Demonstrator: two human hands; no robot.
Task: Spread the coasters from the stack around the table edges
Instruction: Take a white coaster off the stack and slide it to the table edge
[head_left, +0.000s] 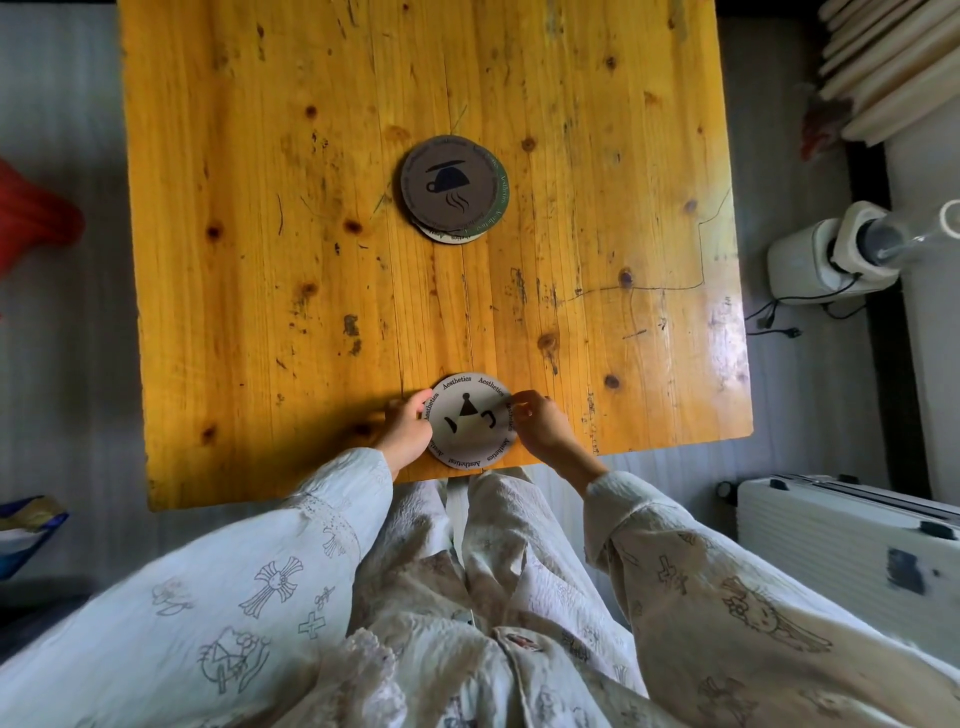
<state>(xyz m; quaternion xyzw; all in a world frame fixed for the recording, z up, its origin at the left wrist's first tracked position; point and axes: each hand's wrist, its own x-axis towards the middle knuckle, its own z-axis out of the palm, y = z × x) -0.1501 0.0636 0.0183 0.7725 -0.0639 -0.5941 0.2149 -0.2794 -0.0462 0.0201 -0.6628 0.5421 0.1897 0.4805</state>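
A grey floor surrounds a square yellow wooden table, scuffed and knotted, with pen lines near its right side. To the right on the floor stand a white appliance with a black cord, a white case lower down, and pale wooden slats at the upper corner. Something red lies blurred at the left edge.

The person's pale printed sleeves reach up from the bottom to the table's near edge.

Near the table's middle sits the stack of round coasters, a dark brown one with a cup design on top, and green and pale ones peeking out beneath it, slightly fanned.

At the near edge, roughly centred, lies a pale coaster printed with "Aesthetics" around its rim; its lower rim reaches the table's edge.

The left hand curls against the coaster's left rim, thumb on top of it. The right hand holds the right rim, fingertips bunched on the edge in a pinch. Whether the coaster lies flat or is slightly lifted cannot be told.
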